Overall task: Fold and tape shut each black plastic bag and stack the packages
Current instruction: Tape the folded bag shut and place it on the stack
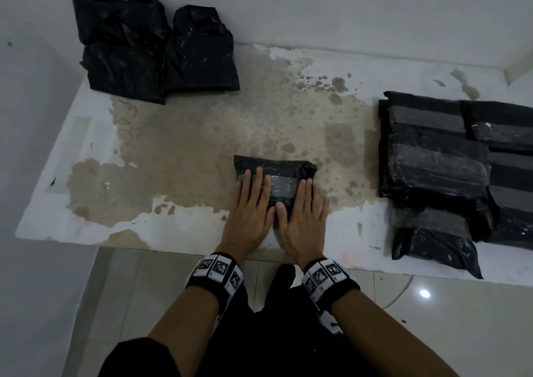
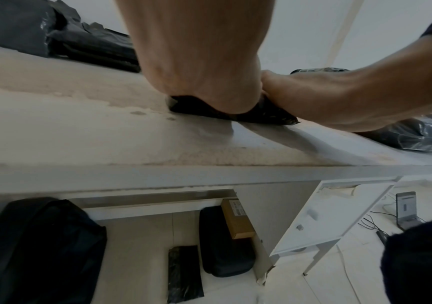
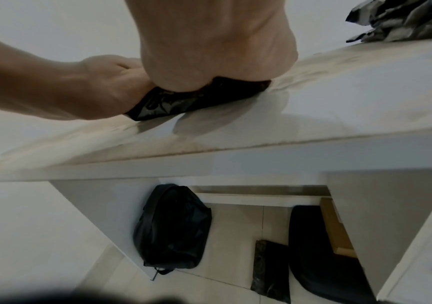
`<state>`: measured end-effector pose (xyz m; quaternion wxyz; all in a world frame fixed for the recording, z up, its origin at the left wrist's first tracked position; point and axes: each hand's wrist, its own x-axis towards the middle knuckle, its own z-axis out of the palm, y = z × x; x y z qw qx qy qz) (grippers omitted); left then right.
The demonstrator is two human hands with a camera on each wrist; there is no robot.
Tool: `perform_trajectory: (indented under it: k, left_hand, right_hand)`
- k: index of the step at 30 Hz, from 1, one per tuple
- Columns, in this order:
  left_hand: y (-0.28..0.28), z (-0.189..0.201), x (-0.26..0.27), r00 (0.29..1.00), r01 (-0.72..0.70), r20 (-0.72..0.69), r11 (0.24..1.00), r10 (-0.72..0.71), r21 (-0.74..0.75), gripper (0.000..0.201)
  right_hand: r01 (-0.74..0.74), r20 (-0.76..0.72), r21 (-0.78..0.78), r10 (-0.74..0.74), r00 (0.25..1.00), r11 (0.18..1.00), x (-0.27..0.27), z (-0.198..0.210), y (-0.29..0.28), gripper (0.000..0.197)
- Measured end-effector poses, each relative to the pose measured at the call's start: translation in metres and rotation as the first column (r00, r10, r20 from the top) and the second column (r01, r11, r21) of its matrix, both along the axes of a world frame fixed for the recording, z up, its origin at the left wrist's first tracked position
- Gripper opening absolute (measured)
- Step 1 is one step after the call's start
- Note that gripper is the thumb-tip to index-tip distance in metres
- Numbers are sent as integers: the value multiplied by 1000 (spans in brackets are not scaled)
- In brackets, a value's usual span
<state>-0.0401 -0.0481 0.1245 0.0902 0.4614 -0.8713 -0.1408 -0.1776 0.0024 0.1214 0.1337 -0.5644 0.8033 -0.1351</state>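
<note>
Left hand [image 1: 250,214] and right hand [image 1: 303,218] lie flat, fingers straight, pressing the taped black package [image 1: 277,174] onto the counter [image 1: 184,151], thumbs touching

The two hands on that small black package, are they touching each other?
Touching: in the head view the left hand and right hand meet at the thumbs atop the package.

Your worn white table [image 1: 178,134] carries loose black bags [image 1: 153,45] far-left, one taped package [image 1: 274,174] centre, stacked packages [image 1: 450,169] right — all directly on it.
</note>
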Motion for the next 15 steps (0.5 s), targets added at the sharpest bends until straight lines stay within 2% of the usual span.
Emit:
perform_trajectory:
  k: [6,12,15]
  left_hand:
    - [1,4,-1,999,-27,48,999,26,22,66]
    - [4,5,-8,975,-152,-140,979,171,135,69]
    - [6,5,-13,911,-288,-226,925,345,249,75]
  right_hand:
    - [86,2,67,-86,996,994,-4,0,0,93]
    - [72,44,66,-75,996,995,-7,3,0,91]
    - [66,27,87,-69,997,994,-8,4,1,92]
